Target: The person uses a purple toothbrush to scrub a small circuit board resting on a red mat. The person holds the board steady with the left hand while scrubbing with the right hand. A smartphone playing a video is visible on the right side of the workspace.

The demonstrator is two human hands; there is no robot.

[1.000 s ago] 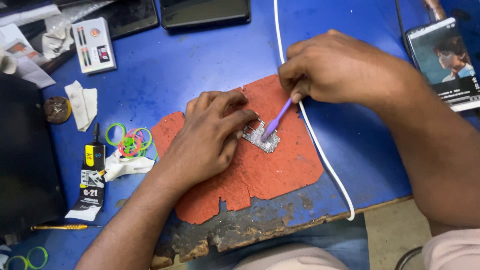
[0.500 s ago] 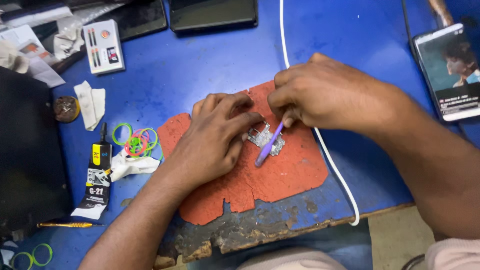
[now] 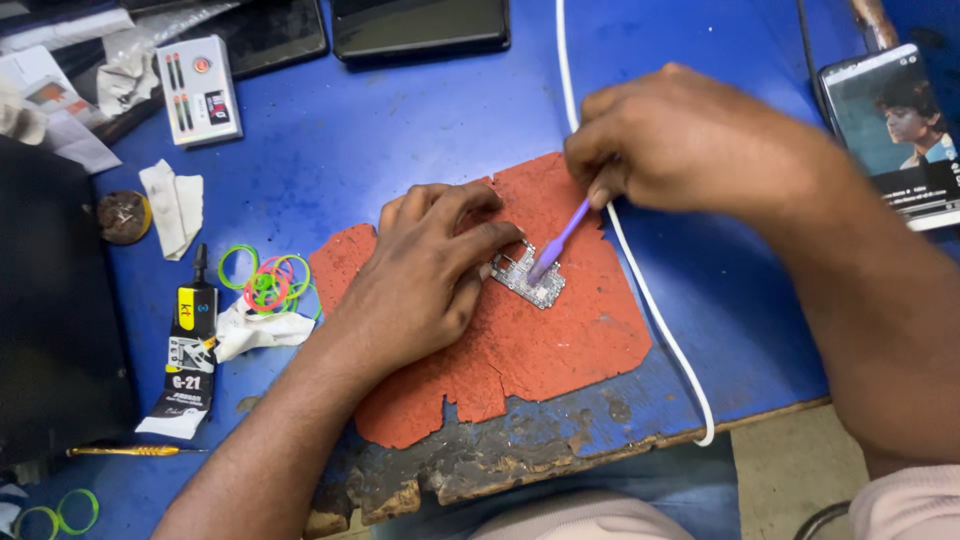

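Far left on the blue table [image 3: 400,130]: a black glue tube [image 3: 188,345], loose coloured rubber bands [image 3: 268,282], crumpled tissue [image 3: 255,330]. None of it has moved over the last second.

Left hand [image 3: 420,280] lies flat on the red mat [image 3: 540,350], fingers spread, fingertips pressing the left edge of the small circuit board [image 3: 528,275]. Same pinning hold as a second ago; board has not shifted on the mat.

Right hand [image 3: 690,140] pinches the purple brush [image 3: 555,243] near its upper end. Half a second ago the hand was lower and the brush head lay past the board's near edge; now the hand is drawn back up-right and the head sits on the board's middle. Reads as one scrubbing stroke finished and another begun: cleaning mid-way, I judge.

White cable [image 3: 640,290] runs under the right wrist. Lit phone [image 3: 890,130] at far right.
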